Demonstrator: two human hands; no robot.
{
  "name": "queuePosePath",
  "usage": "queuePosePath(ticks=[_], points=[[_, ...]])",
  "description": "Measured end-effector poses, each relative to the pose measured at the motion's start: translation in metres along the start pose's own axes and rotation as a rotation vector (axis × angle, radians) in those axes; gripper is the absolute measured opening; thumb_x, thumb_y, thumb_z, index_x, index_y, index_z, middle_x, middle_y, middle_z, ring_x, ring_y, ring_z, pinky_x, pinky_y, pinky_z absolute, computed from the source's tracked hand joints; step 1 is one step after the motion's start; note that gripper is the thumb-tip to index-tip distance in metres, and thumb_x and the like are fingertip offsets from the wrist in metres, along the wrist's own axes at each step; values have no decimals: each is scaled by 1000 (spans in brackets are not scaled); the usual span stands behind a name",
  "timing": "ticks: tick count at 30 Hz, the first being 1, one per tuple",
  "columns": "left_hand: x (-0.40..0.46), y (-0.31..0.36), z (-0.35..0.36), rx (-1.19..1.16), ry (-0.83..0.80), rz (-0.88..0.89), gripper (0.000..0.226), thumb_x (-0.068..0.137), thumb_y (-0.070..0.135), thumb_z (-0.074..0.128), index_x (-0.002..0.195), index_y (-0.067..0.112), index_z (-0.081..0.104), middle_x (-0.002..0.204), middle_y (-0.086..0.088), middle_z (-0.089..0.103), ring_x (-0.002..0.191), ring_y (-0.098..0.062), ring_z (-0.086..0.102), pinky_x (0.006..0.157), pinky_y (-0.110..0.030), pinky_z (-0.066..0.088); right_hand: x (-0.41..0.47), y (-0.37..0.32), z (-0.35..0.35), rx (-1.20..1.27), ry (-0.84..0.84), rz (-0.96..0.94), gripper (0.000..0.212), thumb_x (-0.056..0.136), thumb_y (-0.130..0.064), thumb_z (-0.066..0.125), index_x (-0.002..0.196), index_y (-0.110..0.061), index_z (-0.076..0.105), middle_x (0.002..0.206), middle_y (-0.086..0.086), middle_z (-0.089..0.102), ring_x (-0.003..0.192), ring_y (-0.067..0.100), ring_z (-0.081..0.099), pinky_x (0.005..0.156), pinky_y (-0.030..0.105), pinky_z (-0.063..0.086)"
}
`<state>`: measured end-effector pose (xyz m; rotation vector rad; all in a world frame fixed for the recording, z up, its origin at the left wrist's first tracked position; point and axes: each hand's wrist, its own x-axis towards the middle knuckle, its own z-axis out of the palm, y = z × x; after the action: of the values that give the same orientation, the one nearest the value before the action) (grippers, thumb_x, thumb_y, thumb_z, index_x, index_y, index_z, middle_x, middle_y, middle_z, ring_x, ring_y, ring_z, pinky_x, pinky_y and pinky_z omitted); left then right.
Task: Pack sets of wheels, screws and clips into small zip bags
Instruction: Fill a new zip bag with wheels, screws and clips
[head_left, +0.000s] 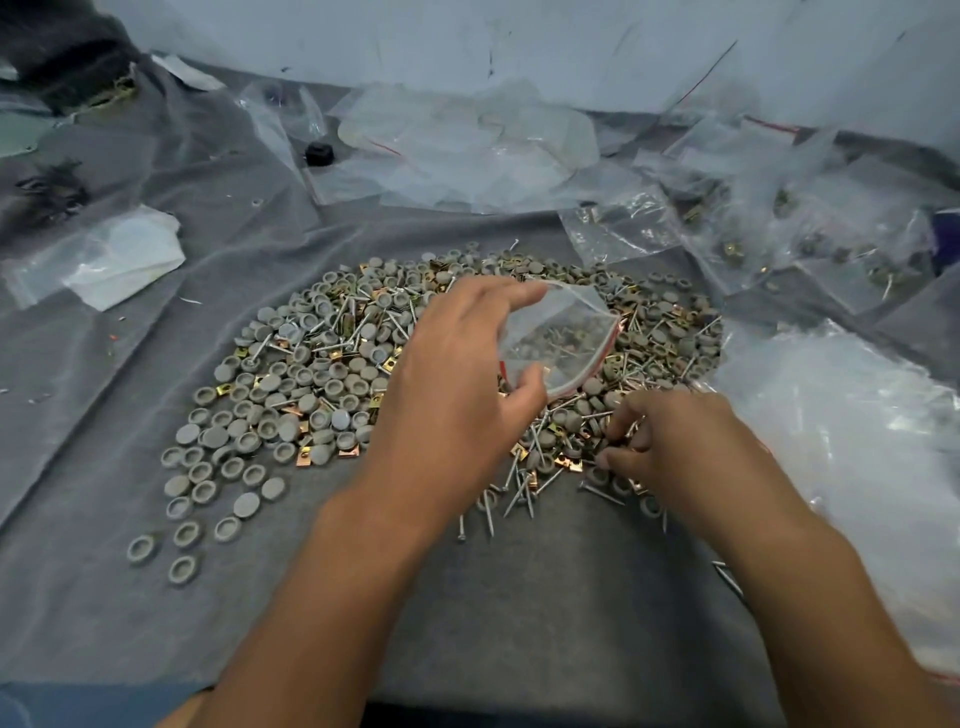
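Zip bag (563, 340) mouth faces right, pinched by left hand (457, 374); right hand (670, 447) fingers curl onto screws (519, 488).

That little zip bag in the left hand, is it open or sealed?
Open: the left hand holds the zip bag with its red-lined mouth spread wide.

Glossy plastic bag (563, 332), matt cloth (519, 597)

grey cloth (519, 597), pale scuffed wall (467, 41)
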<state>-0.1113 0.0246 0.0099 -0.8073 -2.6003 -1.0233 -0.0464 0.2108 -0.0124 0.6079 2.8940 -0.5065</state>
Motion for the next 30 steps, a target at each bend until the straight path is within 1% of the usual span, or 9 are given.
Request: queuePosePath(ticks=[7,9,11,12,15,17,23,27,30], points=[[0,-4,3,-10,27,14,58,84,28,70,139,28,53,127,15,53,104,-2,49,95,-15,34,-7,5,0,-1,35,1,18,86,-40,79,75,-34,66,75,-10,69,69,11,66,67,33,57],[0,-2,4,-26,26,12,58,84,26,72,139,27,54,128,13,53,106,-3,48,95,-19,39,-9,9,-4,134,93,-47,15,85,-43,78,79,-33,69,65,-12,68,57,0,63,58,24,51],[0,5,4,-36,14,22,58,85,23,73,139,25,54,129,10,53,107,-4,47,98,-25,45,-11,9,-13,331,330,-167,14,82,-49,77,81,-38,69,64,-15,65,60,-4,62,57,12,44],[0,7,4,-34,11,33,58,85,22,74,140,24,54,131,8,53,108,-4,47,101,-27,45,-11,9,-16,451,458,-225,16,83,-56,74,85,-41,68,68,-15,66,65,2,64,64,15,48],[-3,8,5,-37,5,51,59,85,18,74,140,19,53,133,3,54,117,-8,47,106,-30,44,-4,10,-9,678,577,-319,29,90,-68,62,106,-44,63,90,-1,67,83,27,65,77,52,52],[-5,5,6,-37,5,69,59,84,17,76,138,16,54,132,0,56,119,-11,48,105,-30,44,6,11,4,638,562,-364,26,94,-66,58,112,-47,61,97,-5,67,89,28,65,79,56,52],[-7,3,4,-28,19,88,54,85,14,74,136,14,56,131,0,56,120,-12,49,106,-28,41,4,-11,17,543,555,-455,24,91,-68,62,111,-55,64,87,-20,70,75,16,67,68,49,54],[-7,0,6,-26,14,73,56,86,18,72,138,22,53,132,8,53,119,-8,47,103,-28,44,-9,-26,5,600,712,-454,19,89,-59,72,99,-44,66,84,-25,68,72,5,67,63,15,47],[-6,0,7,-28,20,64,57,86,22,73,139,25,53,131,12,51,115,-4,47,101,-28,47,-15,-30,1,647,770,-448,19,87,-45,79,89,-30,68,80,-21,69,72,3,67,64,8,46]])
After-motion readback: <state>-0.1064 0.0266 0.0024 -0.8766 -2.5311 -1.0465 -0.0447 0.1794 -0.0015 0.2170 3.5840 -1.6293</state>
